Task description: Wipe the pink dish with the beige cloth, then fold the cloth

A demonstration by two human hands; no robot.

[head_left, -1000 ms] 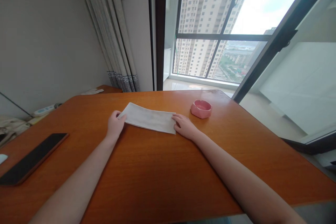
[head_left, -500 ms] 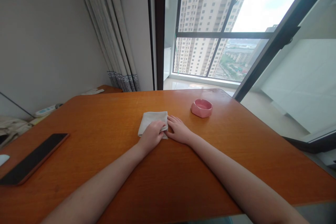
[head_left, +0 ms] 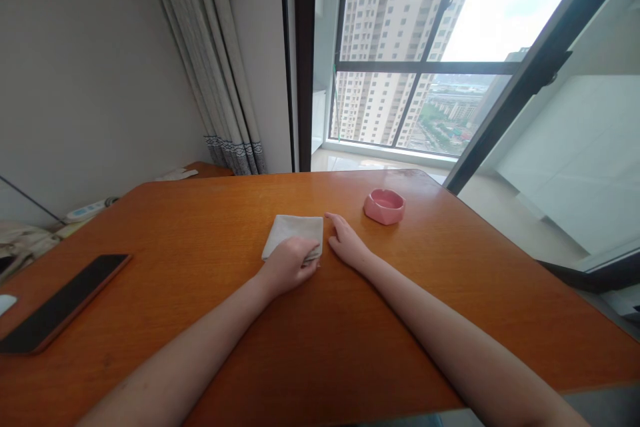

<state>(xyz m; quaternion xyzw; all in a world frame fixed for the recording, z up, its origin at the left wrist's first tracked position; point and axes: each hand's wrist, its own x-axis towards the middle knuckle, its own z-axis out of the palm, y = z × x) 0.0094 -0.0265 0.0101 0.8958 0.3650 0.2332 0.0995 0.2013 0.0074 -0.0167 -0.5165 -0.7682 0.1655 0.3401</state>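
Note:
A folded light grey cloth lies flat on the wooden table near its middle. My left hand grips the cloth's near right corner, fingers curled around the folded layers; part of that corner is hidden beneath them. Just right of the cloth, my right hand is apart from it, index finger stretched forward and thumb spread, holding nothing. A pink ashtray with angular sides stands beyond my right hand, to the right.
On the left of the table lies a long black pad, with a white object cut off at the frame edge. A white power strip sits past the left edge. Curtain and window are behind.
My right hand has drawn off the cloth's right edge, slightly rightward. The cloth's near corner has been folded in under my left hand, which has shifted slightly down.

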